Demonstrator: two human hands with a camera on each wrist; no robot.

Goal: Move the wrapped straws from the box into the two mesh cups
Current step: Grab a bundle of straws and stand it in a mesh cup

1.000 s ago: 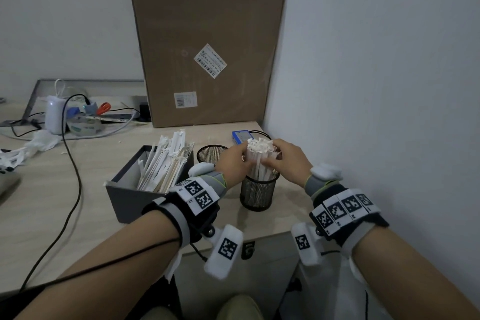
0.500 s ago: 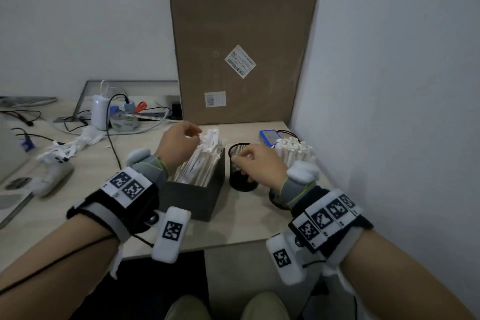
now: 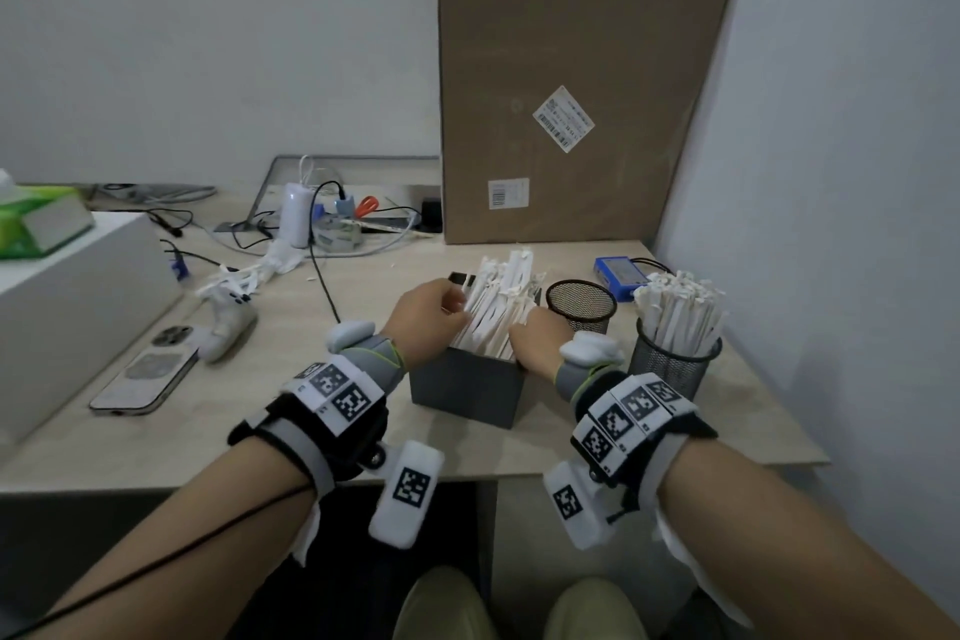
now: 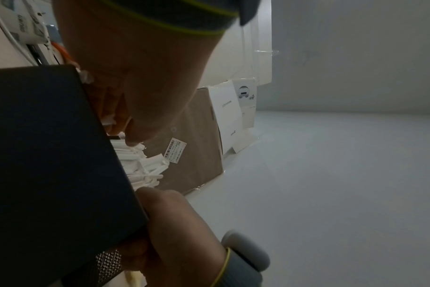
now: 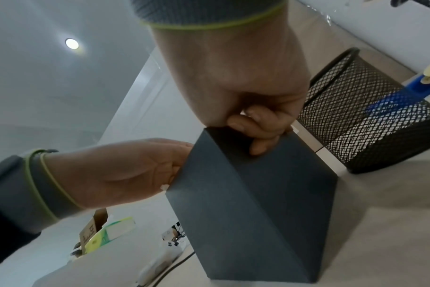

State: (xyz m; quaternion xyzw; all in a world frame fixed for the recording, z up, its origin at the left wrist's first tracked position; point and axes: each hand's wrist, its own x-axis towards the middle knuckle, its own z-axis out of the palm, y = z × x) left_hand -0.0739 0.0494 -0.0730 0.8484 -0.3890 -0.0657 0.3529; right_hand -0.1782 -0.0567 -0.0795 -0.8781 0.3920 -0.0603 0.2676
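On the bench, the dark grey box is seen at the centre of the head view, still packed with wrapped straws leaning toward the upper right. At the right of the frame, one mesh cup is already filled with a standing bundle of straws, so roughly half the task is judged done; the empty mesh cup, just beside the box's far right corner, remains to be filled.

The left hand is placed at the box's left rim, its fingers curled among the straw tops, though it cannot be told whether any straw is pinched. The right hand is clamped on the box's near right corner, its fingers curled over the rim in the right wrist view.

The depth of the remaining straws is hidden by the box walls, and the fingertips of both hands are largely covered.
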